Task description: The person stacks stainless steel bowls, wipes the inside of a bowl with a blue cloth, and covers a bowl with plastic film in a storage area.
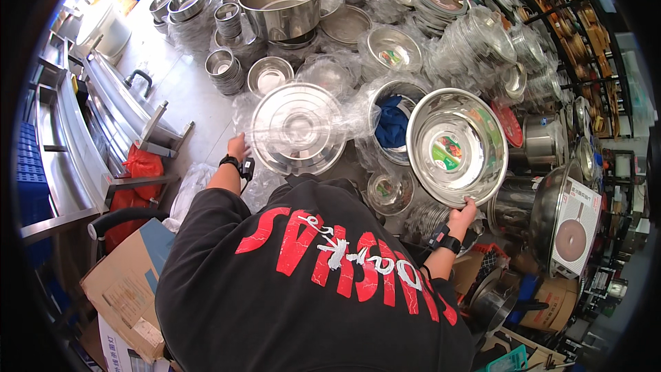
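Observation:
My right hand [463,213] grips the near rim of a shiny stainless steel basin [477,152], which is tilted with its inside facing me and carries a coloured label on its bottom. To the left, my left hand [238,149] is beside a wide round steel lid or basin [281,152] covered partly by clear plastic film [245,111]. Its fingers reach the edge of that film, and whether they pinch it is not clear. Just behind the tilted basin, a deep steel pot [379,94] has blue cloth [393,126] inside. A smaller labelled bowl [391,199] lies nearer my body.
Stacks of plastic-wrapped steel bowls [459,49] and a large steel pot [281,10] stand ahead. Metal frames [142,178] and a cardboard box [126,289] are at left. Shelving [563,10], a boxed pan [576,227] and more pots [542,142] crowd the right.

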The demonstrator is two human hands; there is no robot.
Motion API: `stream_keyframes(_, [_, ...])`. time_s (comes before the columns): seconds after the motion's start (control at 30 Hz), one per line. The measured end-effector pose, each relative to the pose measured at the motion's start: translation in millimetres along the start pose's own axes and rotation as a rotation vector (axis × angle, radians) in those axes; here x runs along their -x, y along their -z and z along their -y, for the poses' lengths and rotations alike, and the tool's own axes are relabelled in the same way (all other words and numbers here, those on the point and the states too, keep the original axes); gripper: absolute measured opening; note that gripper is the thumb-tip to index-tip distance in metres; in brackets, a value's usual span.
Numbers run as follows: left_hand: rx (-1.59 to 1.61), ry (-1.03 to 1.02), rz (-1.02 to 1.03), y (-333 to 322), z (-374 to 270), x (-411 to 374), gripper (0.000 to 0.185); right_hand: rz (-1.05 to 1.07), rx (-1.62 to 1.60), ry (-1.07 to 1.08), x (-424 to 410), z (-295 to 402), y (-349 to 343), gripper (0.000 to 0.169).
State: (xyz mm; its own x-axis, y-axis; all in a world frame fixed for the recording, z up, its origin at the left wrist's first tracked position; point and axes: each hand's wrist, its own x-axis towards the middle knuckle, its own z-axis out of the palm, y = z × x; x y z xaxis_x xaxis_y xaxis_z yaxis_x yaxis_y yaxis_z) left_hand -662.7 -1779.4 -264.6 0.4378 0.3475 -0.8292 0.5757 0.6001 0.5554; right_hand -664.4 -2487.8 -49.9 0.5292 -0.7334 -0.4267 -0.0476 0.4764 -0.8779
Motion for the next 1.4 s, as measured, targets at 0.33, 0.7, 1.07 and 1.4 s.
stream_keyframes(0.33, [-0.620, -0.230, 0.686, -134.1, -62.6, 133.0, 0.072, 0.312, 0.151, -0.117, 43.6, -25.8, -73.4, 0.037])
stream_keyframes(0.7, [0.028, 0.041, 0.800, -157.9, -39.2, 156.5, 0.041, 0.900, 0.350, -0.285, 55.7, -66.7, -204.9, 0.047])
stream_keyframes(1.07, [-0.048, -0.167, 0.184, -135.1, -10.7, 204.7, 0.023, 0.776, 1.096, -0.101, -160.5, -192.4, -221.0, 0.086])
stream_keyframes(1.4, [0.017, -0.221, -0.167, -154.8, 14.2, 283.6, 0.032, 0.734, 1.705, 0.102, -121.7, -259.6, -263.3, 0.085])
